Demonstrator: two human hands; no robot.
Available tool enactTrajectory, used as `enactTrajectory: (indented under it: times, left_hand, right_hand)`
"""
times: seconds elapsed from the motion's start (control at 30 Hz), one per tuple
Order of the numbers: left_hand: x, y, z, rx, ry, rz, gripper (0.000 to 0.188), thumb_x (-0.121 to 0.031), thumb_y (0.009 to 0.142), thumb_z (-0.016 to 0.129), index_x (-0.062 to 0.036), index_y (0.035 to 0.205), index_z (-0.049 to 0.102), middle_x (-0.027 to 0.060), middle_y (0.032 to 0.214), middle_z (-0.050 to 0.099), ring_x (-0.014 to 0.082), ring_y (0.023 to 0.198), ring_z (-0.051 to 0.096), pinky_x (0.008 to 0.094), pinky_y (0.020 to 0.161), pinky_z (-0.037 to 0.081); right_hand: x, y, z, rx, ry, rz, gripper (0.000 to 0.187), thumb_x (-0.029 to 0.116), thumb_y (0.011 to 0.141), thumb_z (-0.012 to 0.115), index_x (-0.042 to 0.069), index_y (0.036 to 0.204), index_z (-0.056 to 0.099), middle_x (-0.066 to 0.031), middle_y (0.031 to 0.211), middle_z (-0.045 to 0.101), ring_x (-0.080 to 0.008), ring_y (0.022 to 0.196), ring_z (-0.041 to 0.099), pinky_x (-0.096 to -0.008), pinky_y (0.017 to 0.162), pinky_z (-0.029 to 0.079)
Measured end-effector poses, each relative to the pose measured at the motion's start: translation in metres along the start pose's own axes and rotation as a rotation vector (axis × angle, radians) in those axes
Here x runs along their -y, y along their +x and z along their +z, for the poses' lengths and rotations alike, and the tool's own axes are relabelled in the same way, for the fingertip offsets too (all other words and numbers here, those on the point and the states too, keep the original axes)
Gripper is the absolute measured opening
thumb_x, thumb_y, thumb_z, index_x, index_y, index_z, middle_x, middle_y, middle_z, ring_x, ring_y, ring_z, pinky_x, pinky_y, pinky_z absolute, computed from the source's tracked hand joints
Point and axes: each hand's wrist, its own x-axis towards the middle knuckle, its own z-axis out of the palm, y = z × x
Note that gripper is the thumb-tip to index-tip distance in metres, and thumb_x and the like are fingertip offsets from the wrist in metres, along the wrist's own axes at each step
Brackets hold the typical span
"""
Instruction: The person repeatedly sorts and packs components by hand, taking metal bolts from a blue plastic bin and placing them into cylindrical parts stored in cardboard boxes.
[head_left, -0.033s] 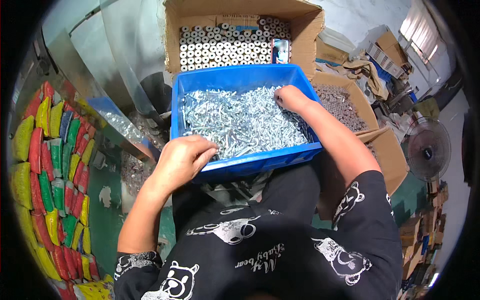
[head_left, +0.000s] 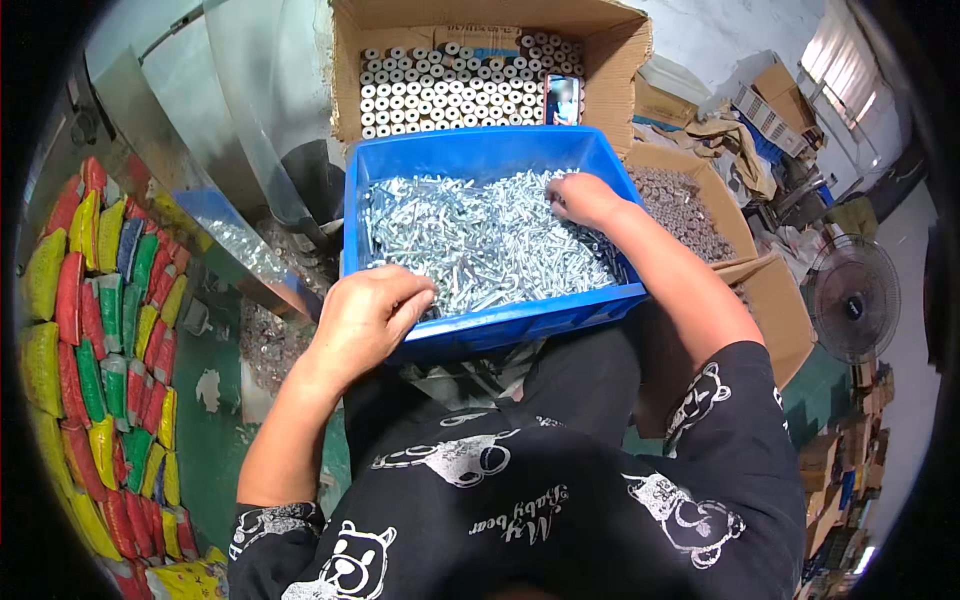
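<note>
Main thing that could go wrong here, just a guess, is the blue bin (head_left: 460, 155) tipping; it looks perched close over the person's lap (head_left: 585, 385), whatever props it up is hidden, and a hard push from the left hand (head_left: 370, 310) at its near left corner might rock it and send silvery screws (head_left: 470, 235) over the near wall, right beside that hand; any sharp ends could also prick a fingertip if the right hand (head_left: 590, 198) dug in carelessly; and the phone (head_left: 562, 100) by the round pieces (head_left: 455, 90), out beyond the right hand, might get knocked if that arm swung too far forward.

Pose-wise, the left forearm (head_left: 290, 430) comes up from below, the hand arched over the near rim, back upward, thumb and forefinger tips drawn close together at the edge of the heap; can't tell if there's a screw between them; the right forearm (head_left: 690, 275) slants in over the bin's right wall and reaches farther, fingers curled down toward the heap's far right part; those fingertips are mostly hidden, so no telling whether they're pinching anything; neither hand is spread wide; the silvery screws lie mostly between the two hands.
</note>
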Motion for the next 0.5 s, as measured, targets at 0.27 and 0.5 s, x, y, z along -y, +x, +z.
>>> enactTrajectory:
  times: [0.27, 0.5]
  left_hand:
    - [0.008, 0.004, 0.003, -0.057, -0.005, 0.006, 0.012, -0.012, 0.082, 0.065, -0.0029, 0.088, 0.069, 0.0132, 0.082, 0.066, 0.0301, 0.076, 0.065, 0.0371, 0.068, 0.05]
    - [0.013, 0.001, 0.002, -0.059, -0.029, 0.026, 0.012, -0.013, 0.081, 0.063, -0.003, 0.086, 0.068, 0.0133, 0.08, 0.065, 0.0315, 0.076, 0.063, 0.0387, 0.067, 0.049]
  right_hand:
    - [-0.004, -0.002, 0.004, -0.04, 0.005, 0.055, 0.019, 0.012, 0.078, 0.066, 0.004, 0.096, 0.064, -0.0179, 0.082, 0.065, -0.0358, 0.084, 0.063, -0.0439, 0.076, 0.049]
    - [-0.002, -0.006, -0.029, -0.099, 1.374, 0.65, 0.012, 0.01, 0.088, 0.062, -0.001, 0.088, 0.064, -0.0021, 0.063, 0.053, -0.0087, 0.046, 0.042, -0.0235, 0.036, 0.028]
